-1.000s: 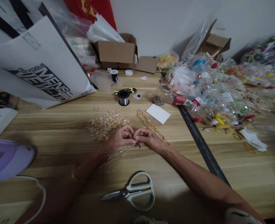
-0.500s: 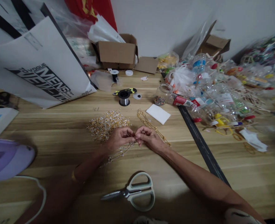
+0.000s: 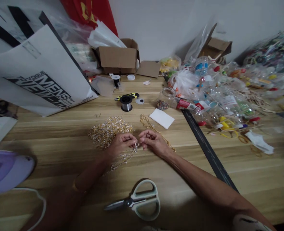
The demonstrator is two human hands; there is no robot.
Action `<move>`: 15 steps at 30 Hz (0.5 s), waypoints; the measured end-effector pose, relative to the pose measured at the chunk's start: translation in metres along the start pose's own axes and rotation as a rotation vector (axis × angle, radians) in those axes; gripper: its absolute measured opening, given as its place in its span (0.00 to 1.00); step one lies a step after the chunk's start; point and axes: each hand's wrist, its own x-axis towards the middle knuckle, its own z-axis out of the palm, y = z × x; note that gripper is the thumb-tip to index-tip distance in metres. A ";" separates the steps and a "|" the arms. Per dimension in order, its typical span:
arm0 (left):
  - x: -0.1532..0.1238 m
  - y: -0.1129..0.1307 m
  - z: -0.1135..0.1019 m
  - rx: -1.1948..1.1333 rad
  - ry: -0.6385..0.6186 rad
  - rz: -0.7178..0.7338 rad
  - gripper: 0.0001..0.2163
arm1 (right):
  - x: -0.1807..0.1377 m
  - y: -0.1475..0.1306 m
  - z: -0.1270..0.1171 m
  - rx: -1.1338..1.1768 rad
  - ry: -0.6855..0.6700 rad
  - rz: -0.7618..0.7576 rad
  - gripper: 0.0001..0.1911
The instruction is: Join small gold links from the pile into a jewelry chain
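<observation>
Over the wooden table, my left hand (image 3: 123, 143) pinches the end of a silver beaded chain (image 3: 123, 161), whose rest trails down onto the wood. A small shiny metal piece (image 3: 136, 147) hangs at its fingertips; its exact kind is too small to tell. My right hand (image 3: 152, 141) faces it, thumb and forefinger closed in a pinch; what they hold, if anything, cannot be made out. Behind the left hand lies a heap of gold and clear beaded chains (image 3: 109, 130). A gold chain (image 3: 145, 121) runs beyond and partly behind my right hand.
Scissors (image 3: 145, 199) lie nearest me. A wire spool (image 3: 126, 104), a utility knife (image 3: 134, 95), a jar of beads (image 3: 165, 98) and a white pad (image 3: 161, 118) stand farther back. Plastic bottles (image 3: 228, 101) crowd the right; an iron (image 3: 9, 170) and a paper bag (image 3: 43, 73) are left.
My fingertips have drawn slightly apart, and the shiny metal piece now shows below the left fingers. The whole view has shifted a little.
</observation>
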 end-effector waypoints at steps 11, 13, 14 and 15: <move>0.001 0.005 0.002 -0.041 0.045 -0.024 0.10 | -0.001 -0.003 -0.001 -0.128 -0.072 0.010 0.14; 0.001 0.005 0.002 -0.039 0.070 -0.020 0.10 | -0.001 -0.003 -0.002 -0.146 -0.109 0.016 0.14; 0.001 0.006 0.002 -0.027 0.081 -0.013 0.09 | -0.002 -0.004 -0.002 -0.157 -0.127 0.019 0.14; 0.001 0.006 0.002 -0.011 0.089 -0.004 0.09 | -0.002 -0.004 -0.002 -0.170 -0.141 0.023 0.14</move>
